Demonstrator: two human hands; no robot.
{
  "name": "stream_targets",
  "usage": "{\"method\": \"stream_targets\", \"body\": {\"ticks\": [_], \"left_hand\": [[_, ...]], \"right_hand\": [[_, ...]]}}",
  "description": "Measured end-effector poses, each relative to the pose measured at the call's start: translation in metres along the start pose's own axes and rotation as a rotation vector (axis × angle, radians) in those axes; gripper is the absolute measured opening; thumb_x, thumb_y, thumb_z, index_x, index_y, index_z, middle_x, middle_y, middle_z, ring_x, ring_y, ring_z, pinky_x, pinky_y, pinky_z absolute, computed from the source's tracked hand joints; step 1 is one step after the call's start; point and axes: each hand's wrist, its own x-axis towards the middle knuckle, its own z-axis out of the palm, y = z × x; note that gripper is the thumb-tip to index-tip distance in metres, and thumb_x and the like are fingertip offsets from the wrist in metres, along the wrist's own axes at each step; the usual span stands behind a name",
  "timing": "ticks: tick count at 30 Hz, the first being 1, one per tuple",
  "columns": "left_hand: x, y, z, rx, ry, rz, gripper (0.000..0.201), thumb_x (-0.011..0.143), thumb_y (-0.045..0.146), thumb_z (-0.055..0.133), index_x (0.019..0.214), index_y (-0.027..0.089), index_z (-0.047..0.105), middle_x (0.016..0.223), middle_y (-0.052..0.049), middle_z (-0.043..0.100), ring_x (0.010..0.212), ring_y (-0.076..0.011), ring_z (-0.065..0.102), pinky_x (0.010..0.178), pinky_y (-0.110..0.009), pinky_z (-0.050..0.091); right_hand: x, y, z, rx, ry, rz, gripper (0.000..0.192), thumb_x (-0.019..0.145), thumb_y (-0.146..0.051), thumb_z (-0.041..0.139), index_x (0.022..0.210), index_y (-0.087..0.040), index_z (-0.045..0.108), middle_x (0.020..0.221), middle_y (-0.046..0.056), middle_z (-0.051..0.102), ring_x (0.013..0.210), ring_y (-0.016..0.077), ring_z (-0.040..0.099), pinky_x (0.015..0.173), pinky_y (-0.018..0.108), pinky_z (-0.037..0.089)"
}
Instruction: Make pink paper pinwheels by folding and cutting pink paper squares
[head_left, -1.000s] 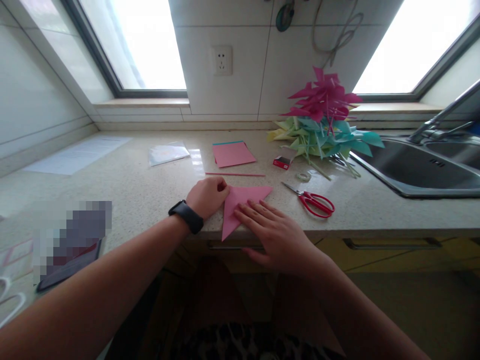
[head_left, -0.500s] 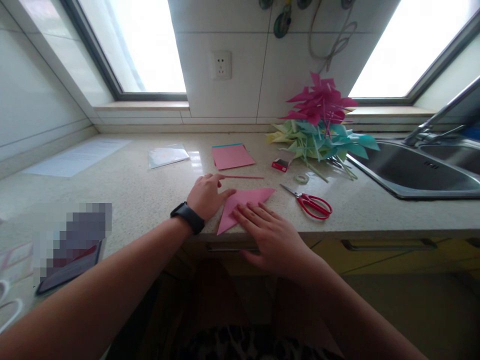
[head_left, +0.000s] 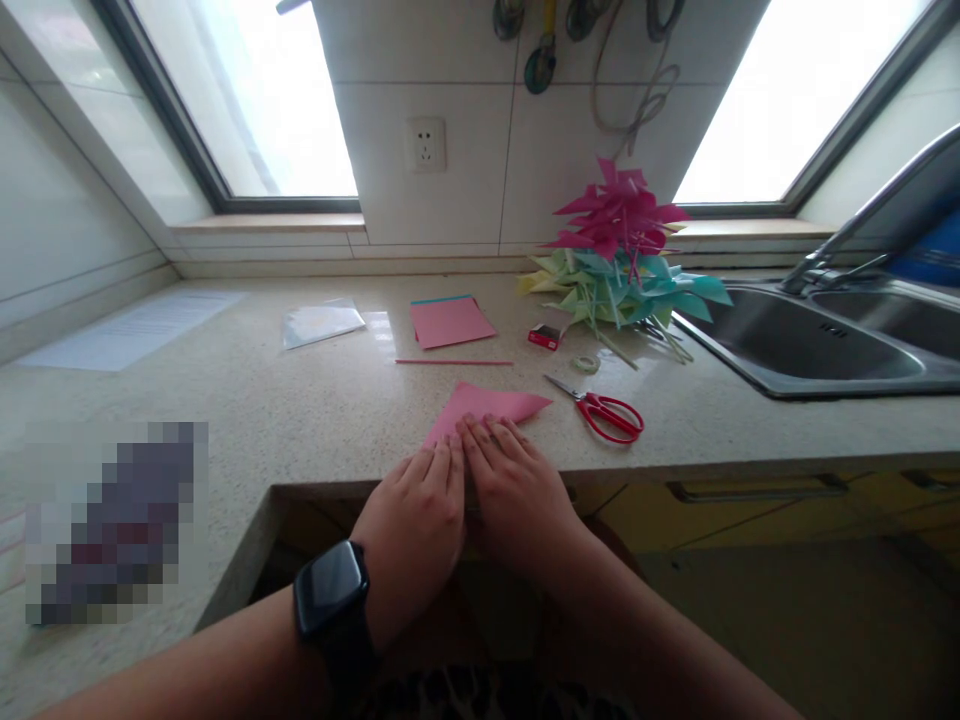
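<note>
Taking the folded pink paper (head_left: 489, 399) as the middle of your clock, with 12 straight ahead of you, it lies flat on the tabletop (head_left: 315, 420) near the front edge, one sharp corner pointing to 3 o'clock and its near part hidden under your fingers. Your left hand (head_left: 416, 510) comes in from 7 o'clock, a black smartwatch (head_left: 330, 588) on its wrist, and your right hand (head_left: 519, 488) from 5 o'clock; they meet side by side, fingertips pressed down on the paper. In each grip the fingers lie stretched out and close together, but your thumbs are out of sight, so you cannot tell from here whether either one pinches the paper from below. Just beyond it, between 11 and 12, a thin pink stick (head_left: 454, 362) lies crosswise, and past that a stack of pink paper squares (head_left: 452, 323) shows a blue strip along its far edge. At 10 rests a clear plastic packet (head_left: 322, 323). Red-handled scissors (head_left: 611, 416) lie at 3, tips toward the paper; a small roll of tape (head_left: 586, 365) sits between 2 and 3, and a small red box (head_left: 544, 338) between 1 and 2. Farther along that same line, magenta, green and light-blue paper pinwheels (head_left: 621, 218) are heaped near the steel sink (head_left: 814, 340).
</note>
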Motion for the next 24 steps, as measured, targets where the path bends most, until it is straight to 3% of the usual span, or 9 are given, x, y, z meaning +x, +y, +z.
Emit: {"method": "stream_targets", "body": {"ticks": [12, 19, 24], "left_hand": [[-0.002, 0.003, 0.007, 0.105, 0.009, 0.005, 0.050, 0.088, 0.011, 0.049, 0.134, -0.007, 0.057, 0.132, -0.032, 0.062, 0.115, -0.0366, 0.066, 0.094, -0.046, 0.058], [-0.001, 0.002, 0.008, 0.122, -0.005, -0.014, 0.048, 0.089, 0.013, 0.049, 0.135, 0.001, 0.059, 0.134, -0.029, 0.063, 0.118, -0.0351, 0.066, 0.095, -0.044, 0.058], [-0.003, -0.003, 0.006, 0.083, 0.004, 0.029, 0.051, 0.089, 0.012, 0.050, 0.136, -0.007, 0.055, 0.132, -0.032, 0.062, 0.118, -0.0382, 0.065, 0.093, -0.046, 0.059]], "right_hand": [[-0.013, 0.030, -0.016, -0.001, -0.064, 0.025, 0.079, 0.082, -0.032, 0.058, 0.152, -0.002, 0.039, 0.159, 0.017, 0.038, 0.147, 0.0293, 0.037, 0.124, 0.047, 0.027], [-0.026, 0.051, -0.018, -0.052, -0.006, 0.060, 0.076, 0.084, -0.033, 0.058, 0.152, -0.006, 0.040, 0.157, 0.017, 0.041, 0.146, 0.0283, 0.039, 0.125, 0.050, 0.025], [-0.037, 0.064, -0.020, -0.096, 0.001, 0.101, 0.075, 0.086, -0.036, 0.059, 0.152, -0.005, 0.040, 0.155, 0.018, 0.043, 0.144, 0.0302, 0.042, 0.124, 0.052, 0.025]]}}
